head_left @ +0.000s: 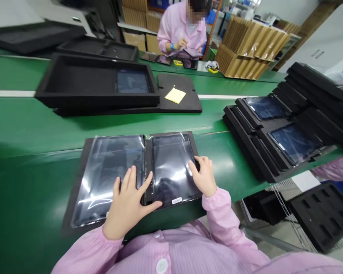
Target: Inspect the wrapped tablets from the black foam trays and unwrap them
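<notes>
In front of me two black tablets in clear film lie side by side on dark foam sheets: a left tablet and a right tablet, which has a small white label near its lower edge. My left hand is spread wide, its fingers over the lower right of the left tablet and its thumb by the bottom left corner of the right one. At the right tablet's right edge, my right hand has its thumb on the face and its fingers round the side.
A black foam tray with one tablet stands beyond, beside a yellow note. Foam trays with tablets are stacked at right. Across the green bench, a person handles a tablet near cardboard dividers. Another sleeve shows at right.
</notes>
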Demonstrator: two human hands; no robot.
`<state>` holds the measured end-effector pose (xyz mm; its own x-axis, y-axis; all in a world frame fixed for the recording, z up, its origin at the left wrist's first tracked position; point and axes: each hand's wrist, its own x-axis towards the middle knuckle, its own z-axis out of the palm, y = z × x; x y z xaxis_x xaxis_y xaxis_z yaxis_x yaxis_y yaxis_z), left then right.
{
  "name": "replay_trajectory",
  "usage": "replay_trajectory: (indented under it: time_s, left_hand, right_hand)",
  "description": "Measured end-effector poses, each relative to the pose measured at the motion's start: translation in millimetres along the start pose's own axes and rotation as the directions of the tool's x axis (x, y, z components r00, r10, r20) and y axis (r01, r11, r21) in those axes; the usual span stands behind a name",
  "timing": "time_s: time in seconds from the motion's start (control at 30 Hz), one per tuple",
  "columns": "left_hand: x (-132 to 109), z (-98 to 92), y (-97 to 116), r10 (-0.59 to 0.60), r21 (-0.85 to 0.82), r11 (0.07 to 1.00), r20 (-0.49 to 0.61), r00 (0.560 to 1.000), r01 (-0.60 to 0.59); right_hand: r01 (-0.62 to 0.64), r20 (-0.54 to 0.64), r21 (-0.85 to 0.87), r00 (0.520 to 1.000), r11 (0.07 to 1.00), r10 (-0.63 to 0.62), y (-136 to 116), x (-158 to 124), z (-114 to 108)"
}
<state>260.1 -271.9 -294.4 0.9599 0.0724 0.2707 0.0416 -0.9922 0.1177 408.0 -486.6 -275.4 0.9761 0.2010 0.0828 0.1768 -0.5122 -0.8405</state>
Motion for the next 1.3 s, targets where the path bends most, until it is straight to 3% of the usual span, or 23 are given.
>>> replay_trajectory:
  time_s: [0.13, 0.27, 0.37, 0.43, 0.5, 0.57, 0.67, 0.8, 0.87, 0.97, 1.03, 1.1, 1.23, 1.3]
  left_hand:
    - [1.1, 2.5, 1.6, -0.006, -0.004, 1.000, 0.008, 1.000, 0.006]
    - [1.6, -4.1, -6.5, 0.007, -0.120, 0.993, 0.064, 0.998, 0.000]
    - [-4.5, -15.8, -24.9, -0.080, -0.236, 0.969, 0.003, 0.997, 0.078]
    - [-13.0, -25.4, -40.5, -0.271, -0.216, 0.946, -0.126, 0.954, 0.240]
    - [-23.0, -34.9, -54.4, -0.464, -0.146, 0.885, -0.223, 0.857, 0.442]
    - [-30.8, -43.0, -62.8, -0.573, -0.079, 0.818, -0.189, 0.797, 0.570]
    - [-32.8, -50.8, -62.6, -0.648, -0.005, 0.761, -0.028, 0.761, 0.648]
    - [-25.5, -50.9, -53.9, -0.722, 0.019, 0.691, 0.071, 0.688, 0.723]
    - [-23.2, -47.1, -53.3, -0.727, -0.017, 0.681, 0.096, 0.680, 0.732]
    - [-20.5, -40.7, -56.7, -0.707, -0.110, 0.694, 0.089, 0.702, 0.712]
    - [-16.9, -39.4, -59.0, -0.700, -0.185, 0.691, 0.069, 0.711, 0.699]
    - [-11.7, -41.8, -60.2, -0.718, -0.264, 0.656, 0.071, 0.692, 0.707]
    - [-4.4, -51.9, -62.1, -0.762, -0.440, 0.494, 0.194, 0.617, 0.749]
    - [-4.3, -55.9, -62.9, -0.763, -0.555, 0.369, 0.277, 0.584, 0.745]
  right_hand:
    - [-0.032, -0.002, 0.145, 0.999, 0.989, 0.033, -2.9, 6.1, -0.2]
    - [-0.082, 0.131, 0.337, 0.991, 0.938, 0.040, -18.7, 3.6, -4.2]
    - [-0.202, 0.232, 0.486, 0.968, 0.850, 0.097, -32.4, -3.1, -14.3]
    - [-0.307, 0.273, 0.555, 0.945, 0.773, 0.179, -38.3, -7.6, -24.1]
    - [-0.367, 0.288, 0.583, 0.928, 0.725, 0.238, -41.5, -10.9, -31.2]
    - [-0.398, 0.312, 0.596, 0.915, 0.698, 0.255, -44.2, -13.6, -30.1]
    - [-0.412, 0.356, 0.619, 0.906, 0.669, 0.229, -50.8, -19.3, -6.8]
    - [-0.328, 0.341, 0.634, 0.931, 0.700, 0.128, -61.4, -25.4, 50.5]
    - [-0.253, 0.288, 0.625, 0.954, 0.739, 0.083, -64.1, -23.5, 78.2]
    - [-0.163, 0.221, 0.598, 0.975, 0.785, 0.034, -63.0, -17.3, 107.8]
    - [-0.112, 0.190, 0.562, 0.982, 0.819, 0.004, -60.0, -16.3, 120.2]
    - [-0.074, 0.177, 0.519, 0.984, 0.851, -0.023, -57.1, -20.1, 129.7]
    - [0.010, 0.180, 0.418, 0.979, 0.908, -0.094, -55.7, -34.1, 145.2]
    - [0.056, 0.188, 0.326, 0.974, 0.944, -0.123, -57.0, -38.1, 149.2]
